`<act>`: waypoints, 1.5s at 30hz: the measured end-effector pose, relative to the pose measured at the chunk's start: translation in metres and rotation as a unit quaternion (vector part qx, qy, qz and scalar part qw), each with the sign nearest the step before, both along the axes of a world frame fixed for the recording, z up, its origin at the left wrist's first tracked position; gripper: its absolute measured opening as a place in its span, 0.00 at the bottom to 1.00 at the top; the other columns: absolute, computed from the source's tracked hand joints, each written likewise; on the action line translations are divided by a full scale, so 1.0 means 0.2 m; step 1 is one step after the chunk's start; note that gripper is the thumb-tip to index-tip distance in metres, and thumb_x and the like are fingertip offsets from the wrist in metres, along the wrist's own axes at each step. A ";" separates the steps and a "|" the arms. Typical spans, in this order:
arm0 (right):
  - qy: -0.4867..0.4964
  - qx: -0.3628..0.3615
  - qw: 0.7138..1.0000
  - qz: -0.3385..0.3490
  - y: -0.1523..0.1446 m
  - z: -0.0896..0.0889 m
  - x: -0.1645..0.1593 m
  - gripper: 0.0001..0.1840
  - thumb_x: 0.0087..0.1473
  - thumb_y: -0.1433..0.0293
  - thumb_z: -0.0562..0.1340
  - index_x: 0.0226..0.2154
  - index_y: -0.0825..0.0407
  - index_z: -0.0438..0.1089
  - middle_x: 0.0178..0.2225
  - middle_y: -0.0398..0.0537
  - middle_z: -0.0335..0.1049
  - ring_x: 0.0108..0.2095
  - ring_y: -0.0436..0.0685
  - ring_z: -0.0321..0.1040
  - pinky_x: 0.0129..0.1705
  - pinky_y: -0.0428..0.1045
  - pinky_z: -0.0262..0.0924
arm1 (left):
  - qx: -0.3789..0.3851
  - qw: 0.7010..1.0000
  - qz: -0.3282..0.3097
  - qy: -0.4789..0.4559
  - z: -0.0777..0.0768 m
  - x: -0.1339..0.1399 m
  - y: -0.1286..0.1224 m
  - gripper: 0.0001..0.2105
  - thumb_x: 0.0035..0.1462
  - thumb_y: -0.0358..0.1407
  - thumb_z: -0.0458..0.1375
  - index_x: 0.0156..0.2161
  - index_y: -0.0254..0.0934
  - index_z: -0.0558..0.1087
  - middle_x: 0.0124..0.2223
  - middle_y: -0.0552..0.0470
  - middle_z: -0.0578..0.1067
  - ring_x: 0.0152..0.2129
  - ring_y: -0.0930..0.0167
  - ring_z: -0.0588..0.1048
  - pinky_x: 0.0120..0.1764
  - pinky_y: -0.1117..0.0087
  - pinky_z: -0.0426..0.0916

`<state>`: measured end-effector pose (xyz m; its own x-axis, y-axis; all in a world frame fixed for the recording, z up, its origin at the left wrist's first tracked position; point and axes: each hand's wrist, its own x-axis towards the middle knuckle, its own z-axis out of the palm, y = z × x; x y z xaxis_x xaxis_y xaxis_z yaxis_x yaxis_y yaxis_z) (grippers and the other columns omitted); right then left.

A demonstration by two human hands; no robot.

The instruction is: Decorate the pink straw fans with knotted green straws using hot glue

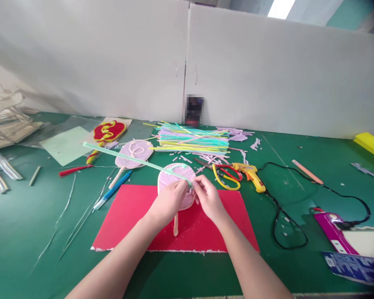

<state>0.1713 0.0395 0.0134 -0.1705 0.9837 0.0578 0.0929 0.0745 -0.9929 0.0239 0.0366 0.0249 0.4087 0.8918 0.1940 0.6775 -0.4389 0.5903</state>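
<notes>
Over a red board, my left hand and my right hand meet with fingertips pinched on one end of a pale green pipe cleaner. Its long free end sticks out to the upper left. Beneath my fingers lies a round lilac fan with a cream handle pointing toward me. Some green pipe cleaner runs along the fan's upper and right edge, partly hidden by my hands. A second lilac fan with a curl on it rests behind to the left.
Bundled pastel pipe cleaners lie at the back. Scissors and a yellow glue gun are right of the red board; the black cord loops toward a purple power strip. A blue pen and thin wires lie left.
</notes>
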 end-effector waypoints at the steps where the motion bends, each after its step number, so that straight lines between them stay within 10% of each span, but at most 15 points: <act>1: 0.001 -0.001 1.000 -0.006 0.00 0.00 0.00 0.14 0.56 0.56 0.53 0.30 0.49 0.60 0.22 0.39 0.59 0.21 0.48 0.57 0.23 0.44 0.54 | -0.017 1.000 0.007 -0.022 0.00 0.00 0.00 0.10 0.61 0.33 0.42 0.29 0.37 0.60 0.27 0.54 0.66 0.24 0.73 0.66 0.29 0.73 0.60; 29: -0.021 -0.005 1.000 -0.001 0.01 0.01 0.01 0.15 0.57 0.57 0.51 0.30 0.49 0.65 0.23 0.42 0.64 0.21 0.49 0.59 0.23 0.45 0.56 | -0.145 0.938 0.036 -0.313 -0.01 -0.01 0.05 0.07 0.56 0.36 0.50 0.31 0.35 0.63 0.29 0.54 0.67 0.27 0.74 0.68 0.34 0.71 0.65; 36: -0.136 0.194 0.972 0.000 0.01 0.01 0.06 0.12 0.57 0.65 0.55 0.41 0.48 0.69 0.40 0.49 0.71 0.41 0.56 0.68 0.43 0.51 0.63 | -0.170 0.928 0.052 -0.327 0.00 -0.03 0.06 0.08 0.56 0.37 0.51 0.30 0.35 0.63 0.26 0.56 0.66 0.25 0.75 0.68 0.32 0.72 0.65; 45: -0.204 0.314 0.927 -0.007 0.01 -0.01 0.05 0.14 0.57 0.71 0.54 0.46 0.48 0.68 0.37 0.50 0.72 0.40 0.56 0.68 0.44 0.52 0.64 | -0.187 0.909 0.078 -0.363 0.02 0.00 0.04 0.08 0.55 0.38 0.50 0.29 0.34 0.63 0.23 0.57 0.66 0.22 0.77 0.67 0.30 0.74 0.64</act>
<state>0.1819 0.0412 0.0106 -0.2922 0.7797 0.5538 0.4561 0.6226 -0.6359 0.0248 0.0452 0.0279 0.1566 0.9871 0.0334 0.0856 -0.0472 0.9952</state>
